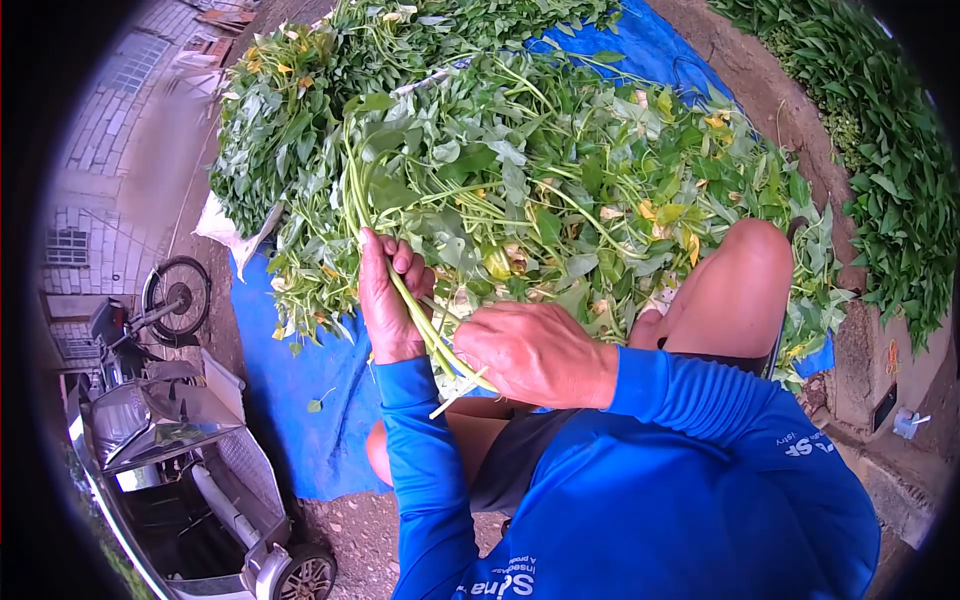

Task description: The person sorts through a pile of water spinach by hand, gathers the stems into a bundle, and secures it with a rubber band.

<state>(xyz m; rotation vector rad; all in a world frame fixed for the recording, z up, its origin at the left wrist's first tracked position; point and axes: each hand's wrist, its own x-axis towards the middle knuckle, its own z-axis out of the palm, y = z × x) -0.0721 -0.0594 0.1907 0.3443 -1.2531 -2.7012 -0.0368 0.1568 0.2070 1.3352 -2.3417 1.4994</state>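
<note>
My left hand (392, 298) is closed around a bunch of leafy green stems (355, 190), held upright with the leaves at the top. Below that palm, the bare lower ends (433, 345) slant down to the right. My right hand (535, 352) is curled shut against these lower stems, its fingertips mostly hidden behind the knuckles. A few thin, pale stem pieces stick out beside it. Just beyond both hands spreads a large heap of loose leafy greens (560, 190), with some yellowed leaves among them.
The heap lies on a blue tarp (290, 400). More greens (890, 170) are piled at the right. A motorcycle wheel (178, 300) and a sidecar (180, 470) stand at the left. My bent knee (745, 270) rises beside the heap. A concrete ledge (855, 370) runs along the right.
</note>
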